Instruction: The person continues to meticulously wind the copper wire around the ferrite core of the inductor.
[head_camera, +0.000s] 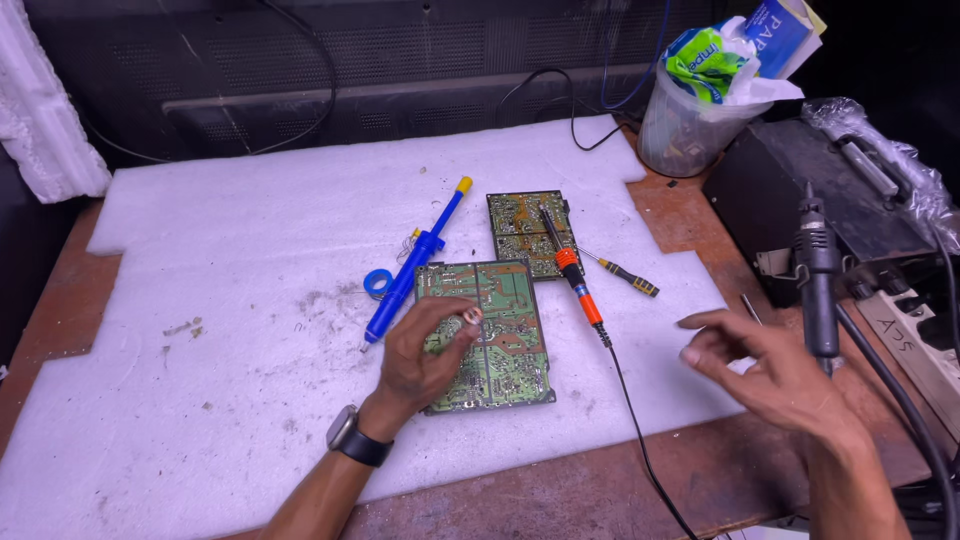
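— Nearest, what's the left hand doing?
— Fingers curled loosely, resting on the big circuit board, gripping nothing. That board lies on the white foam sheet.
— And the right hand?
— Open, fingers spread, hovering empty beside the soldering iron. A blue pump lies just left of the board.

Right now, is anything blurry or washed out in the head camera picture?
In the head view, the right hand is smeared by motion blur, while the left hand on the large green circuit board stays fairly sharp. The white foam sheet is bright but not blown out, and the background is dark.
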